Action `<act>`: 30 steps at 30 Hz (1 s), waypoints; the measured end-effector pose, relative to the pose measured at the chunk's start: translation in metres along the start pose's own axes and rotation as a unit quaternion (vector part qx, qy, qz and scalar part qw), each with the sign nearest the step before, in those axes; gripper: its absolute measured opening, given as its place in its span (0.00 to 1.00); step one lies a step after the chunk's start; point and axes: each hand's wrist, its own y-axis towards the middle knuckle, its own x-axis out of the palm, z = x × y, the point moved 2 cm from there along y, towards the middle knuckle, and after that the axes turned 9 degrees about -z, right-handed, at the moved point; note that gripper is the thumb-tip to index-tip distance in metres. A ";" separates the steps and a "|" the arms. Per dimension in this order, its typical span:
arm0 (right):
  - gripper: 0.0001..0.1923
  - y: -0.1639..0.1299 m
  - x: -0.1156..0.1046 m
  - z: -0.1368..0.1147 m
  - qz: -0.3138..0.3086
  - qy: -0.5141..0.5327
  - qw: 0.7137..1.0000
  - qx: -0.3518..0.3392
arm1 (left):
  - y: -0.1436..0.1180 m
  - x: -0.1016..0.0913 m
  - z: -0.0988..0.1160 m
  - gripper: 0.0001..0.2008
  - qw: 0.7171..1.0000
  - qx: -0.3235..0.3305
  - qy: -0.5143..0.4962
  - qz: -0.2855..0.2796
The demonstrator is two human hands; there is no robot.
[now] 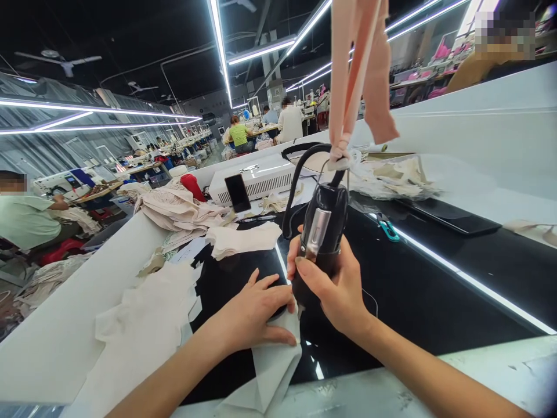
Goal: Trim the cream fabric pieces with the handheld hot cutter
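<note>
My right hand (335,287) grips a black and silver handheld tool (321,232), held upright over the glossy black tabletop (418,290). A black cable loops from the tool's top, where pink fabric straps (357,75) hang down from above. My left hand (256,313) lies flat with fingers spread, pressing a white fabric piece (270,366) onto the tabletop right beside the tool's lower tip.
More cut white pieces (143,325) lie left, a beige fabric pile (174,209) behind them. A phone (237,193) leans on a white box (261,177). Teal snips (389,229) and a dark tablet (452,217) lie right. Other people sit at distant tables.
</note>
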 end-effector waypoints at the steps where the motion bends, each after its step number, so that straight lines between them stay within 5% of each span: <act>1: 0.12 -0.001 0.001 0.000 -0.006 0.001 1.000 0.000 | 0.000 0.000 0.000 0.23 1.000 0.004 -0.002 0.002; 15: 0.13 -0.003 0.001 -0.002 -0.007 -0.009 1.000 -0.001 | 0.000 -0.005 0.006 0.20 0.997 0.062 -0.007 0.038; 30: 0.12 -0.009 0.004 -0.003 -0.013 0.032 0.999 0.015 | 0.002 0.003 0.002 0.24 0.998 0.044 -0.023 0.027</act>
